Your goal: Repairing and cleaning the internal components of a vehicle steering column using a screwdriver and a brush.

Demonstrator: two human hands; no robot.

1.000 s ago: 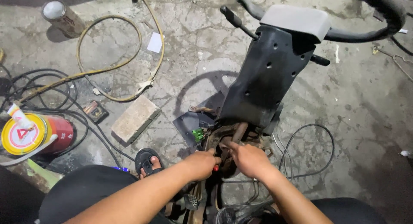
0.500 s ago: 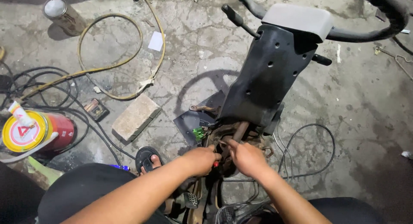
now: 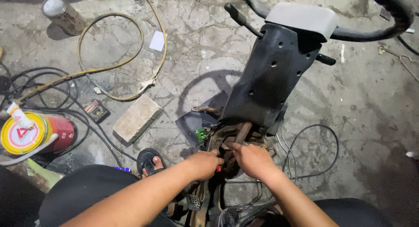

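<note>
A stripped scooter front (image 3: 273,74) with a black plastic panel, grey top cover and handlebars stands on the concrete floor. Both my hands work at its rusty lower frame (image 3: 231,135). My left hand (image 3: 205,163) is closed around a tool with a red handle (image 3: 218,168), pressed against the rusty parts. My right hand (image 3: 253,159) grips the rusty metal beside it, fingers curled. A green connector (image 3: 200,134) sits just left of the frame. The tool's tip is hidden between my hands.
A concrete brick (image 3: 137,118) lies left of the scooter. A red can with a yellow lid (image 3: 30,133) stands at far left among black cables (image 3: 48,92). A yellow hose loop (image 3: 113,57), a metal can (image 3: 63,15), and my sandalled foot (image 3: 150,161).
My hands stay at the rusty frame with only slight shifts. The view has barely moved.
</note>
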